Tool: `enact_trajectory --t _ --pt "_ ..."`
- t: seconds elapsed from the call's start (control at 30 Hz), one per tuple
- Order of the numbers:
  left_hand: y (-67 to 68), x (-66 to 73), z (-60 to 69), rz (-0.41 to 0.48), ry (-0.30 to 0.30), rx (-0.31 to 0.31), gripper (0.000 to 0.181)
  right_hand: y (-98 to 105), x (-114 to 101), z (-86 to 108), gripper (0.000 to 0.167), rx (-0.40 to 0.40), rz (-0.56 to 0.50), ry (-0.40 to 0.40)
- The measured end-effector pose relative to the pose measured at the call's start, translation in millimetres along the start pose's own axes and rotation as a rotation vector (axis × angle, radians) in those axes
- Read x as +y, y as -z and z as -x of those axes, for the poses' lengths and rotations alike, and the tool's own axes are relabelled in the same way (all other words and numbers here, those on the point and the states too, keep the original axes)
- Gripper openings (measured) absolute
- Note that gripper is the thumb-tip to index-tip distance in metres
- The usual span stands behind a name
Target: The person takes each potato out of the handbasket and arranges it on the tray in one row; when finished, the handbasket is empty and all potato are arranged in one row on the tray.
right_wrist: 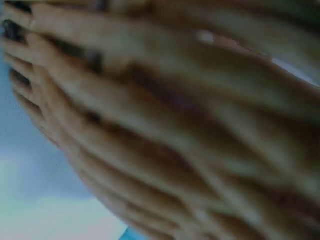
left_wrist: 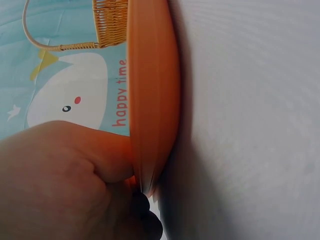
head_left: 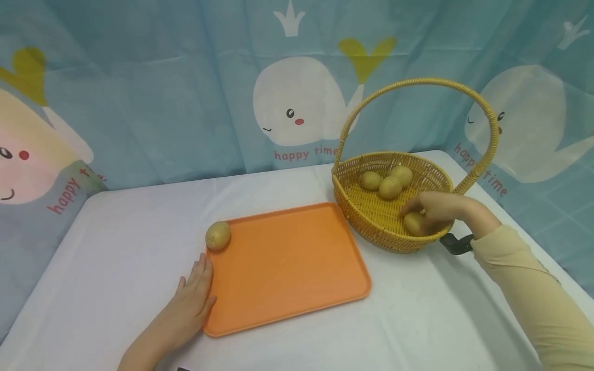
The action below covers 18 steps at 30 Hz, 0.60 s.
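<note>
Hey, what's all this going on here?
Someone is handling potatoes with bare hands. Their right hand reaches into a wicker basket and grips one potato, while three other potatoes lie farther back inside. Their left hand rests against the left edge of an orange tray. Another, single potato sits at the tray's far left corner.

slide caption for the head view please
Right hand grips a rounded brown potato in a yellow woven basket; left hand touches the edge of a rectangular orange tray.
</note>
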<state>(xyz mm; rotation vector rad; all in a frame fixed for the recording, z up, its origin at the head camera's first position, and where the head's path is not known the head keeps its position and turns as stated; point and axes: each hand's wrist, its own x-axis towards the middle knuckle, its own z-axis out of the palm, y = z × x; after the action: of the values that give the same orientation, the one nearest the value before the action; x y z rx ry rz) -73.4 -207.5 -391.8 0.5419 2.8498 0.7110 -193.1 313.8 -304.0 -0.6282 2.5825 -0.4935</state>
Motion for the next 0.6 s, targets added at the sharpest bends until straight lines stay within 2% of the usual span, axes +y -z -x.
enact_trajectory --t 0.1,0.3,0.5,0.6 --pt "0.5 1.2 -0.2 -0.007 -0.003 0.003 0.069 0 0 0.4 0.043 -0.012 -0.002 -0.022" --pt "0.8 1.4 -0.4 -0.016 -0.007 0.010 0.069 -4 1 -0.8 0.045 0.023 -0.065 -0.047" --pt "-1.1 -0.8 -0.6 -0.012 -0.015 0.016 0.069 -13 0 -5.1 0.046 0.153 -0.067 -0.039" --pt "-1.9 -1.3 -1.0 -0.011 -0.015 0.013 0.070 -17 0 -8.2 0.047 0.197 -0.100 -0.024"
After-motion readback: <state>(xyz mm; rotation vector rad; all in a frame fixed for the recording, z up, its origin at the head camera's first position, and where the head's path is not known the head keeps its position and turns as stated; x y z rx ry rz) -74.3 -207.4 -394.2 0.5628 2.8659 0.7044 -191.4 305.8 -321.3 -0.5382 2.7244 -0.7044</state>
